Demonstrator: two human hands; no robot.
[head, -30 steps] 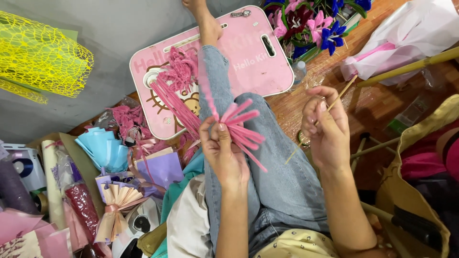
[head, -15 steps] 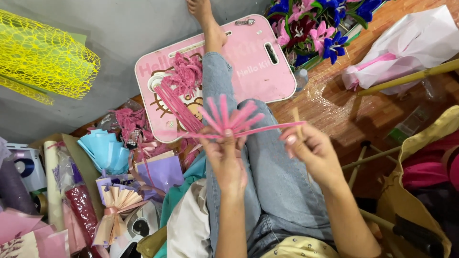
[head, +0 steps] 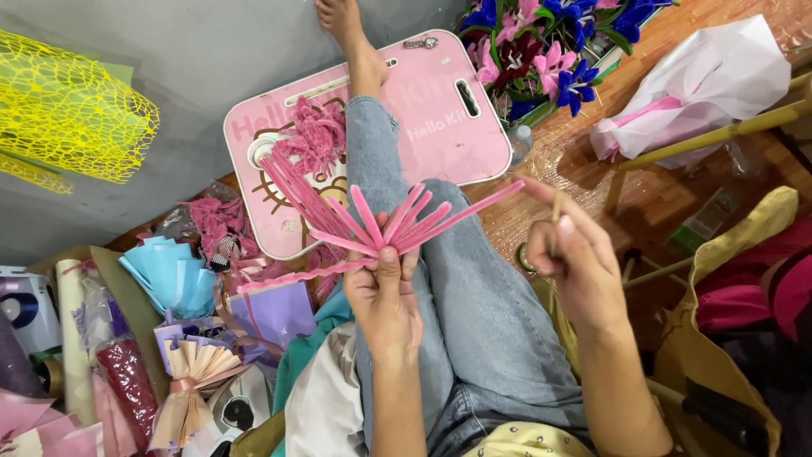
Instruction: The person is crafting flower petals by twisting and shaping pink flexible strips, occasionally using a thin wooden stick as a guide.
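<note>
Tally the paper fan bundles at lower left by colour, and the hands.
Blue paper fan bundle: 1
Beige paper fan bundle: 1
Hands: 2, left hand pinching pink pipe cleaners, right hand holding a thin stick
Total: 4

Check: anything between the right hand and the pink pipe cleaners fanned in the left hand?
Nothing visible. The right hand is raised beside the pink pipe cleaners pinched in the left hand. Only the jeans-clad leg lies beneath the gap. One long stem reaches toward the right fingers.
</note>
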